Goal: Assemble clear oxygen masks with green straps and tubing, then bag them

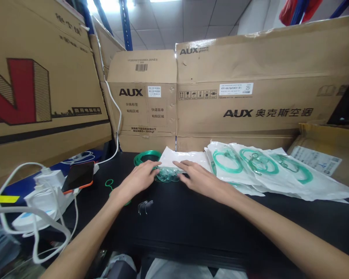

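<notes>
On the black table, both my hands are at a clear greenish plastic mask (167, 174), with a white pouch (187, 157) right behind it. My left hand (142, 176) is closed at the left end, its fingertips at the plastic and the pouch's near edge. From the other side my right hand (197, 177) grips between thumb and fingers, its index finger stretched over the pouch edge. The exact finger contact is partly hidden. A coil of green tubing (147, 155) lies behind my left hand. Beside my left wrist is a green elastic loop (109, 183).
Several white pouches with green tubing (258, 162) overlap at the right. Thin bent wires with a clear piece (145, 206) lie in front. A phone (79, 176), white chargers (48, 190) and cables fill the left. Cardboard panels (203, 104) wall the back.
</notes>
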A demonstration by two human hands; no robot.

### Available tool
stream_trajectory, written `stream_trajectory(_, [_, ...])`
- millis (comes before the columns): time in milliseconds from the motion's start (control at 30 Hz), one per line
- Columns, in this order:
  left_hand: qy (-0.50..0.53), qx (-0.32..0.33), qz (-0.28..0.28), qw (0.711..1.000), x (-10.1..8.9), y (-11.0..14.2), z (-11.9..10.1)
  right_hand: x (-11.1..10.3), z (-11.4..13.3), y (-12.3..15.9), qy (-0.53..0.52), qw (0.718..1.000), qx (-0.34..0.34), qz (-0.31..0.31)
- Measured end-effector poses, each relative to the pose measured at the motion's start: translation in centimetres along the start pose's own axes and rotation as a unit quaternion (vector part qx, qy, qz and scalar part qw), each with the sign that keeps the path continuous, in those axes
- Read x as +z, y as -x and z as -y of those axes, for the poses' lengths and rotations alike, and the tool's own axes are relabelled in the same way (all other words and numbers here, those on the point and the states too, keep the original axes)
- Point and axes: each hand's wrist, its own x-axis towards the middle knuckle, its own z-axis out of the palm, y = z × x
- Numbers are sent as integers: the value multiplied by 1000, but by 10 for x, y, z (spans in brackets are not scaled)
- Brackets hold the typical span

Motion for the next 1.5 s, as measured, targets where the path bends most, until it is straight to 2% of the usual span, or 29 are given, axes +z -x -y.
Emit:
stream_trajectory(100, [8,23,33,999,7,2,3,11,1,-7,-16,1000,-5,18])
stream_trajectory(233, [23,56,40,997,17,1,-10,14,-8,6,-35,999,-14,28])
stream_trajectory(400, [34,82,38,995,22,-2,-23,17,-30,24,-49,999,7,-6])
stream_trajectory(533, [30,93,37,994,24,-1,-26,21,-33,32,-49,998,21,-25])
stream_trajectory(767, [22,100,34,994,26,5,-31,13,-9,43,-50,998,30,-17])
stream_trajectory(1033, [21,97,26,995,26,11,-31,-1,-26,48,-55,994,95,-29])
stream_trajectory(1133, [19,93,17,995,20,16,-32,-6,-15,64,-33,996,80,-30])
stream_trajectory(1267, [8,68,-6,998,-2,35,-27,-11,4,90,-2,998,62,-26])
stream_trajectory(1367, [-21,40,29,999,-16,55,-15,-14,12,106,17,998,56,-22])
stream_trajectory(1500, [-47,5,81,996,-18,71,-5,-16,19,116,38,998,53,-20])
